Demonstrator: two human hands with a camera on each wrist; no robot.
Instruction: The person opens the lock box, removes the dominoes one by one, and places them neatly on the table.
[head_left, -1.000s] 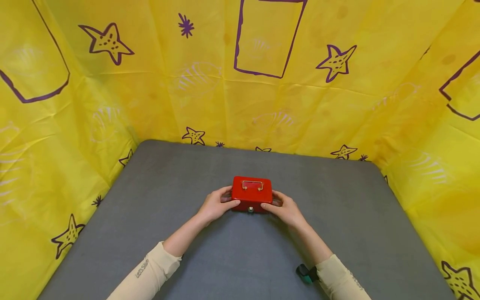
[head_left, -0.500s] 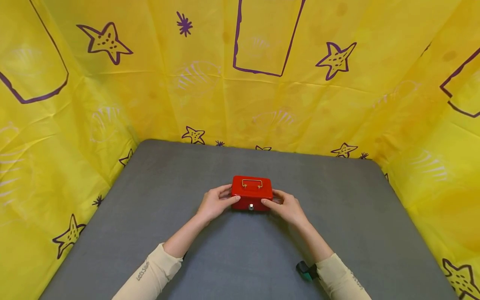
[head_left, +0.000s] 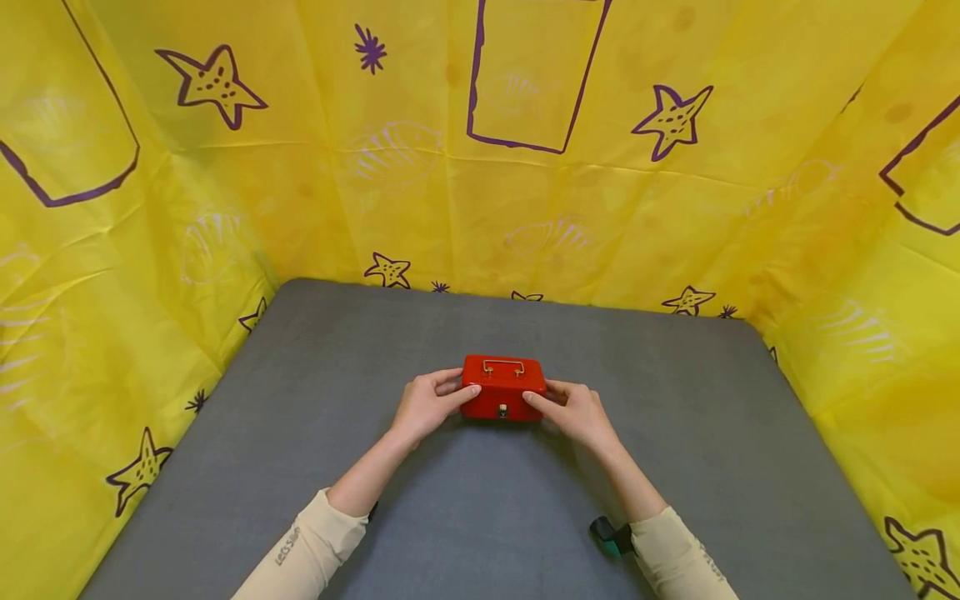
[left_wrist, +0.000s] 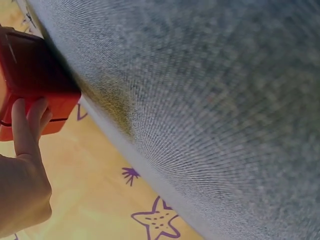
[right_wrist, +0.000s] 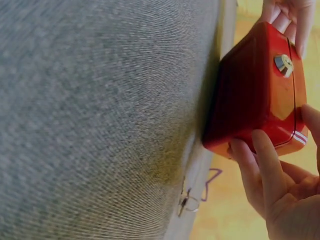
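A red cash box (head_left: pixel 501 390) with a thin metal handle on its lid is between my hands over the grey table. Its lid is closed, and a silver lock (right_wrist: pixel 283 65) sits on the front. The box leans back, so its dark underside shows in the right wrist view. My left hand (head_left: pixel 423 407) grips the left end, thumb on the front and fingers along the side. At the right end my right hand (head_left: pixel 581 414) grips it the same way, its fingertips (right_wrist: pixel 262 142) against the end wall near the base.
The grey table (head_left: pixel 480 517) spreads out around the box. Yellow cloth (head_left: pixel 450 200) printed with purple starfish hangs behind it and along both sides. A black strap (head_left: pixel 611 537) shows by the right sleeve.
The box has tipped back between my hands, so more of its front and lock faces up. Both thumbs have risen slightly with it, and the grip stays the same.
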